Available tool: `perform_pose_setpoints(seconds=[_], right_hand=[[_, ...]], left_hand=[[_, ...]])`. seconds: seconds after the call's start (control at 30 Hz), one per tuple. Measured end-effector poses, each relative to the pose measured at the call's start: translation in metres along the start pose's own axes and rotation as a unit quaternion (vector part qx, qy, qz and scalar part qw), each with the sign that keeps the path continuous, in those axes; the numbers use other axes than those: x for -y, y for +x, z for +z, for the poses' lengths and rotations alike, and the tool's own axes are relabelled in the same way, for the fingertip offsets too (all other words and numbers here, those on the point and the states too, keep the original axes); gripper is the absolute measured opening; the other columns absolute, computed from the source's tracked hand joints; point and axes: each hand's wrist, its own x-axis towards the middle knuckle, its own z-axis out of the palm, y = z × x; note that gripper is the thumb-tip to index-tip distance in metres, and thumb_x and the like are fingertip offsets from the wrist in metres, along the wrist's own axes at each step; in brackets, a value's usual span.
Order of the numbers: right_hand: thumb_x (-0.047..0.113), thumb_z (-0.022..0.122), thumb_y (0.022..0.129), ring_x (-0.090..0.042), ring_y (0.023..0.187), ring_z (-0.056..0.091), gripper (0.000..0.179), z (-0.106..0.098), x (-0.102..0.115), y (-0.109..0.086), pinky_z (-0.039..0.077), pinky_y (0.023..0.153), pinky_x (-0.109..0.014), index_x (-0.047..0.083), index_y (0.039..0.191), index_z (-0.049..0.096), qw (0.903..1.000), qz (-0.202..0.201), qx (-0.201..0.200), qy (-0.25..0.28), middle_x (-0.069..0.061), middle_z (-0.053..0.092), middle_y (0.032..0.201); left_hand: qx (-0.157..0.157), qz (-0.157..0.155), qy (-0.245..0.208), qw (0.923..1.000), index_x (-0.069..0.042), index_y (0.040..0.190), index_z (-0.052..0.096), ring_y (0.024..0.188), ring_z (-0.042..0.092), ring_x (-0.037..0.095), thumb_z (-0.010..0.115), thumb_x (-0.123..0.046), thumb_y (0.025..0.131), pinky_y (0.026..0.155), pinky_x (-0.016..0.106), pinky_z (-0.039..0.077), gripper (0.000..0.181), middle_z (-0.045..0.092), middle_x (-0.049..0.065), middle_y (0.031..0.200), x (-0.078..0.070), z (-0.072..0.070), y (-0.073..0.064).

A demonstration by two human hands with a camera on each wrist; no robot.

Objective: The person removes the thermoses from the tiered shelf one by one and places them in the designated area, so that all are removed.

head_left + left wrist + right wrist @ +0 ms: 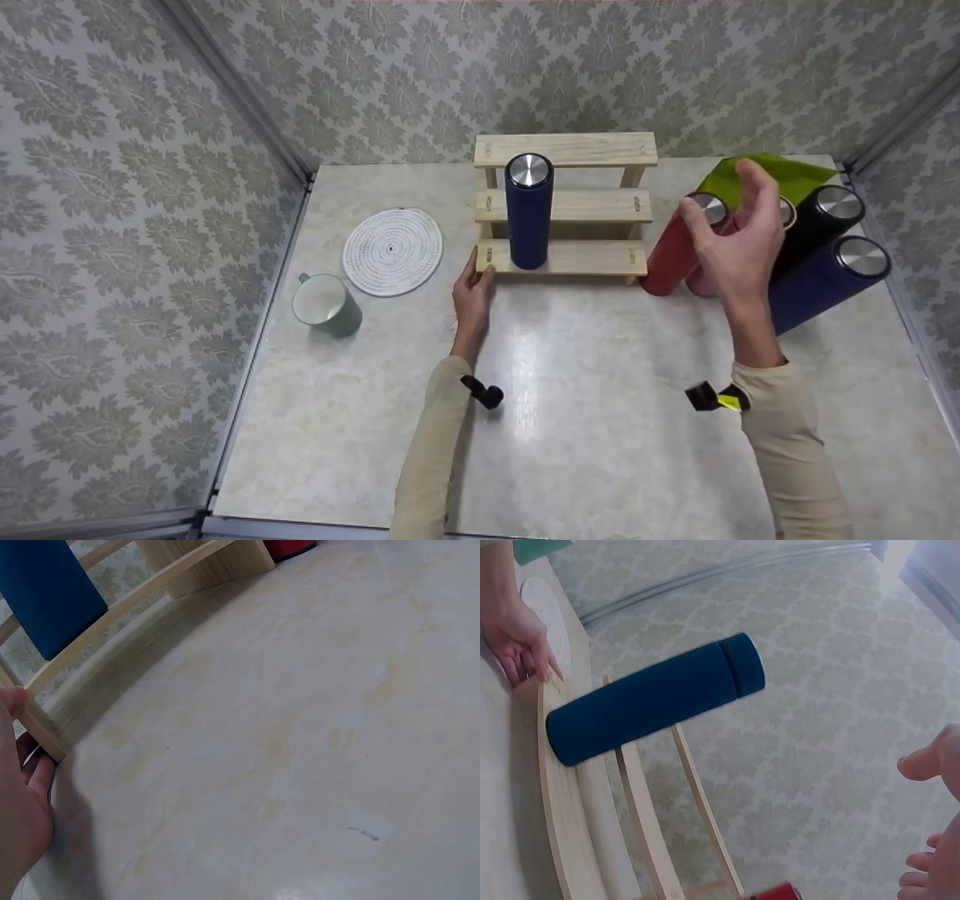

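Note:
A three-tier wooden rack [592, 257] stands against the back wall. On its lowest step, near the left end, a dark blue thermos [529, 217] with a silver lid stands upright. My left hand [471, 304] grips the rack's front left corner, thumb on the front board and fingers round the side, as the right wrist view also shows. Thumb and fingers spread apart, my right hand [739, 255] is raised over a red thermos [670, 259] and a pink thermos [701, 281], holding nothing. It partly covers the pink one.
At the right stand a black thermos [806, 217] and another blue thermos [817, 289], with a green cloth-like piece [795, 176] behind them. Left of the rack lie a round white woven mat [392, 251] and a pale green mug [341, 311]. Patterned walls enclose the table.

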Motion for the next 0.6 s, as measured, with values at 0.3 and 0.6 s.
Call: perform_pose_setpoints(seconds=[0.3, 0.6], right_hand=[[0.016, 0.082, 0.084, -0.021, 0.139, 0.05, 0.067, 0.044, 0.006, -0.007, 0.039, 0.118, -0.028, -0.003, 0.141, 0.052, 0.9981, -0.04, 0.047, 0.007, -0.014, 0.057, 0.143], [0.021, 0.084, 0.084, -0.027, 0.138, 0.05, 0.075, 0.086, 0.007, -0.011, 0.041, 0.118, -0.039, -0.004, 0.144, 0.047, 0.9919, -0.037, 0.117, 0.031, -0.018, 0.054, 0.146]], left_hand=[[0.002, -0.001, 0.001, 1.0, -0.02, 0.153, 0.046, 0.145, 0.044, 0.02, 0.064, -0.026, 0.1, 0.122, 0.034, 0.036, 0.056, 0.044, 0.004, 0.159, -0.001, 0.0, -0.001], [-0.003, 0.0, -0.003, 1.0, -0.018, 0.153, 0.047, 0.147, 0.042, 0.02, 0.066, -0.027, 0.099, 0.122, 0.035, 0.035, 0.057, 0.046, 0.004, 0.158, -0.001, 0.0, -0.001]])
